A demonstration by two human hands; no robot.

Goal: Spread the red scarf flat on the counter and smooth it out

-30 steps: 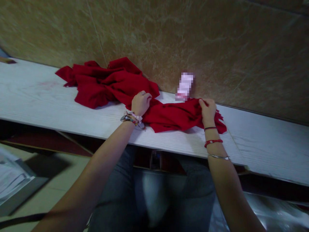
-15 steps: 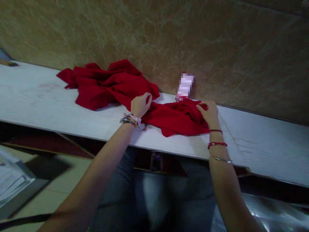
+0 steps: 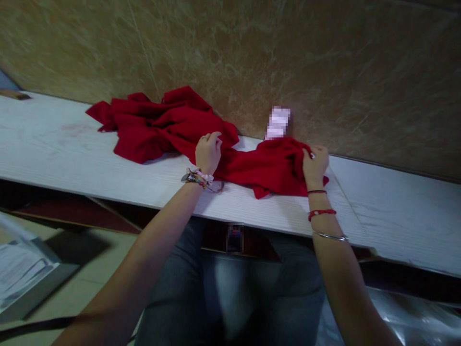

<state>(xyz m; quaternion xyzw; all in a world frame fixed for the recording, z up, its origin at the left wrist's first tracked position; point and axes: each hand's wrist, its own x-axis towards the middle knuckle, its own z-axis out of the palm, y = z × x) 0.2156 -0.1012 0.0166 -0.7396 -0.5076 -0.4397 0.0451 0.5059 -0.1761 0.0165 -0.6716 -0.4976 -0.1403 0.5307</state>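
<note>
A crumpled red cloth [image 3: 266, 168], perhaps a garment, stretches across a narrow white tabletop. Its larger bunched part lies to the left, against the wall. At the narrow middle of the cloth, my left hand [image 3: 209, 154] is closed with its fingers curled on the fabric; the exact hold is partly hidden. My right hand [image 3: 315, 167] grips the right end, its thumb and fingers pinched on a fold near the wall edge. Between my hands the fabric lies spread and wrinkled, with a small corner pointing towards me.
A brown marbled wall [image 3: 230, 62] rises behind the white tabletop [image 3: 396, 206]. A phone with a blurred, bright screen [image 3: 278, 123] leans on the wall behind the cloth. At far left lie a wooden piece [image 3: 14, 94] and, lower down, a grey tray [image 3: 46, 288] with papers.
My right hand has closed on the right end of the cloth and shifted it slightly away and right, covering the phone's lower edge. My left hand has barely moved.
</note>
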